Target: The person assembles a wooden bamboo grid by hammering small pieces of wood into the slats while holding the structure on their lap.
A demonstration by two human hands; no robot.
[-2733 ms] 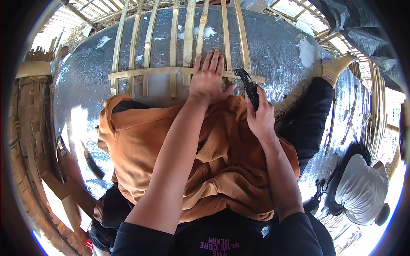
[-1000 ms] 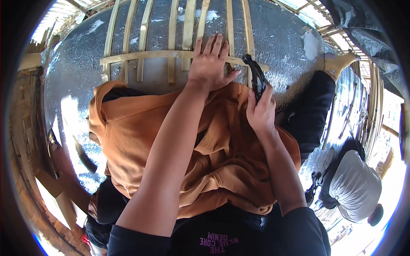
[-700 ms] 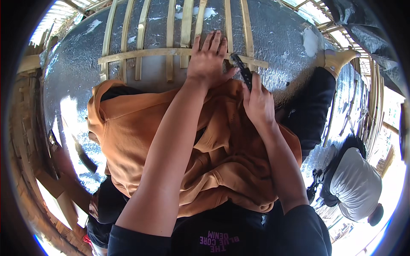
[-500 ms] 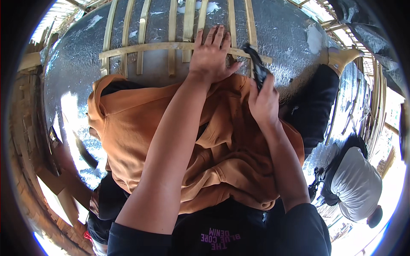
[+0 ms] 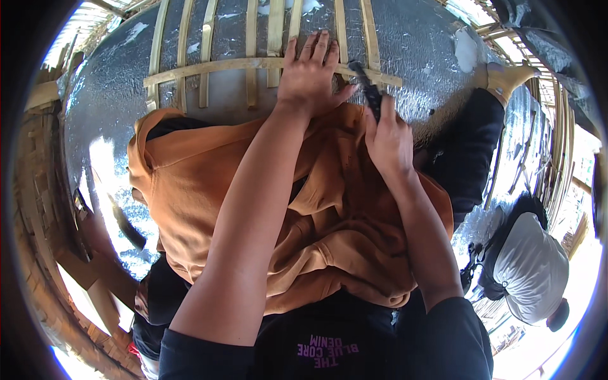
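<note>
My left hand (image 5: 308,75) lies flat with its fingers spread on a lattice of pale bamboo slats (image 5: 218,65). One curved crosspiece runs under that palm, over several upright strips. My right hand (image 5: 389,140) is wrapped round a black hand tool (image 5: 371,92), whose far end hovers over or touches the crosspiece's right part. Blur hides the tool's exact kind. A brown cloth garment (image 5: 209,171) is bunched across my lap, below both hands.
A shiny silver sheet (image 5: 418,44) spreads beneath the slats. At the right, a dark-clad leg (image 5: 468,149) ends in a bare foot (image 5: 510,79). A light grey gathered bundle (image 5: 529,269) sits lower right. Woven bamboo walling (image 5: 38,190) curves along the left.
The tool and my right hand have shifted slightly up and left, toward my left hand. My left hand stays flat on the slats; the whole view has moved a little.
</note>
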